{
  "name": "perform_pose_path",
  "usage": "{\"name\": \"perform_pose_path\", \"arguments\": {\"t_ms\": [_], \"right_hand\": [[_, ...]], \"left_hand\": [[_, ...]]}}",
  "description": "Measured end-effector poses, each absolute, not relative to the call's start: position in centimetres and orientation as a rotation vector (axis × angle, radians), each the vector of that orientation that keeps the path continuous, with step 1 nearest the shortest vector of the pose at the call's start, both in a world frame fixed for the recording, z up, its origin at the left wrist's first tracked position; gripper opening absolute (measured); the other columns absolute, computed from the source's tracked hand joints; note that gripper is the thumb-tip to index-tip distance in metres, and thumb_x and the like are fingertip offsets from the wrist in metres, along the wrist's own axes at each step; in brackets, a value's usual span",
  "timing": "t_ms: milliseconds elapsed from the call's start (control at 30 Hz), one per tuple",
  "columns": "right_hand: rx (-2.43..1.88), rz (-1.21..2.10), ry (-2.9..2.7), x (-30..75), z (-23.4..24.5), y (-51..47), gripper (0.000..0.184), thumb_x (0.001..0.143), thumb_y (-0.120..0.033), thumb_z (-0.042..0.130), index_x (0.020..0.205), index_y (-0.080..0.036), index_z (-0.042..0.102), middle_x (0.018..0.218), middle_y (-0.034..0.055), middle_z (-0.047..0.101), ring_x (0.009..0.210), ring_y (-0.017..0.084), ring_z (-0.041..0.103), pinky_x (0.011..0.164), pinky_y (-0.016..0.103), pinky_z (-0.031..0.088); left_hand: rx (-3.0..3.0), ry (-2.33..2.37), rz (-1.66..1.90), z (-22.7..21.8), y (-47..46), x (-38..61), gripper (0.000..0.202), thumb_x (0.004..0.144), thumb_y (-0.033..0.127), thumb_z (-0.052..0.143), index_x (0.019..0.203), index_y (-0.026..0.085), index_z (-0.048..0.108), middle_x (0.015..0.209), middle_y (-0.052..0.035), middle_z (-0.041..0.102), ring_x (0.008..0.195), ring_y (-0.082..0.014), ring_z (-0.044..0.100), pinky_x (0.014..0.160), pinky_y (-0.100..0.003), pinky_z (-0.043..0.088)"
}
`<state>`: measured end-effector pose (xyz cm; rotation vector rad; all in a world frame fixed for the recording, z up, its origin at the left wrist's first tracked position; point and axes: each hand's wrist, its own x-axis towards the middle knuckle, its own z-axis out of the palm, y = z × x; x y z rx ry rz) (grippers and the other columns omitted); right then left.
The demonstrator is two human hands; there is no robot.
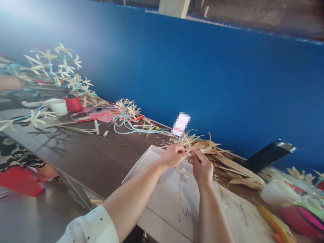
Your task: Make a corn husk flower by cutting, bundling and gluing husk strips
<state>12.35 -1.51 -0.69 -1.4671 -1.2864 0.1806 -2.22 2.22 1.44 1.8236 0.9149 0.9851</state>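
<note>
My left hand (174, 156) is closed in a pinch over the far part of a white box lid or tray (149, 157). What its fingertips hold is too small to make out. Close beside it on the right, my right hand (203, 166) is closed on a narrow pale husk strip (188, 141), which sticks up from its fingertips. Dried corn husks (206, 147) lie just beyond both hands. A few pale scraps (181, 190) rest on the white surface beneath them.
Husk flowers with pale blue stems (126, 108) lie left along the blue wall (197, 74). A white cup (58, 107) and red thread spool (73, 103) stand farther left, near another person's arm (10, 83). To the right are a black flask (269, 156), tape roll (279, 193) and yellow tool (275, 224).
</note>
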Motion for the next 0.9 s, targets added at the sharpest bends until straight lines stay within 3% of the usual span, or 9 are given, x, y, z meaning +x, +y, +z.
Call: {"name": "perform_pose_path", "arguments": {"t_ms": [133,233,300,400,600,767,900], "right_hand": [[-1.542,0.122,-1.191,13.8,-0.7,-1.6,0.034,0.074,-0.040,0.057,0.099,-0.021,0.070,0.074,0.0045,0.068,0.073,0.022,0.060,0.069,0.031,0.044],[-1.504,0.201,-0.925,14.8,-0.6,-1.7,0.042,0.068,-0.043,0.064,0.101,-0.018,0.069,0.070,0.0051,0.066,0.060,0.018,0.056,0.054,0.028,0.042],[-1.389,0.383,-0.744,15.0,-0.4,-1.8,0.051,0.063,-0.045,0.069,0.106,-0.017,0.066,0.066,0.0032,0.062,0.047,0.011,0.046,0.041,0.023,0.033],[-1.204,0.722,-0.711,14.2,0.2,-2.1,0.056,0.061,-0.041,0.072,0.111,-0.020,0.062,0.062,-0.0012,0.056,0.040,0.005,0.034,0.036,0.019,0.023],[-1.148,1.150,-0.981,12.3,0.5,-2.6,0.052,0.064,-0.038,0.071,0.111,-0.022,0.060,0.062,-0.0013,0.056,0.042,0.005,0.035,0.037,0.018,0.021],[-1.260,1.058,-1.009,12.2,-0.2,-2.1,0.043,0.063,-0.040,0.072,0.100,-0.018,0.066,0.061,-0.0008,0.057,0.041,0.004,0.034,0.038,0.018,0.018],[-1.377,0.817,-1.000,12.4,-0.9,-1.4,0.043,0.061,-0.042,0.073,0.097,-0.019,0.069,0.061,0.0002,0.060,0.043,0.007,0.041,0.040,0.020,0.028]], "left_hand": [[1.814,0.889,0.978,1.7,2.0,-2.3,0.018,0.070,0.027,0.048,0.060,0.015,0.056,0.057,0.0021,0.050,0.057,-0.0093,0.043,0.052,-0.020,0.031],[1.784,0.896,0.973,1.9,2.2,-2.5,0.020,0.071,0.030,0.048,0.063,0.014,0.058,0.058,0.0015,0.052,0.058,-0.0095,0.046,0.055,-0.020,0.033],[1.761,0.909,0.967,1.9,2.4,-2.5,0.023,0.072,0.032,0.048,0.066,0.014,0.061,0.059,0.0010,0.055,0.059,-0.0098,0.047,0.056,-0.020,0.034],[1.729,0.924,0.965,1.6,2.7,-2.3,0.026,0.074,0.036,0.049,0.071,0.014,0.063,0.061,0.0006,0.057,0.059,-0.0103,0.048,0.056,-0.020,0.034],[1.732,0.923,0.992,1.0,3.0,-1.9,0.022,0.074,0.032,0.048,0.075,0.016,0.063,0.070,-0.0001,0.062,0.065,-0.0111,0.053,0.063,-0.021,0.039],[1.850,0.934,1.020,0.9,2.8,-2.0,0.022,0.075,0.029,0.046,0.069,0.016,0.062,0.068,0.0000,0.060,0.065,-0.0112,0.051,0.061,-0.020,0.037],[1.854,0.982,1.011,1.2,2.6,-1.9,0.023,0.075,0.032,0.047,0.064,0.015,0.059,0.063,0.0005,0.056,0.061,-0.0103,0.048,0.056,-0.020,0.034]]}}
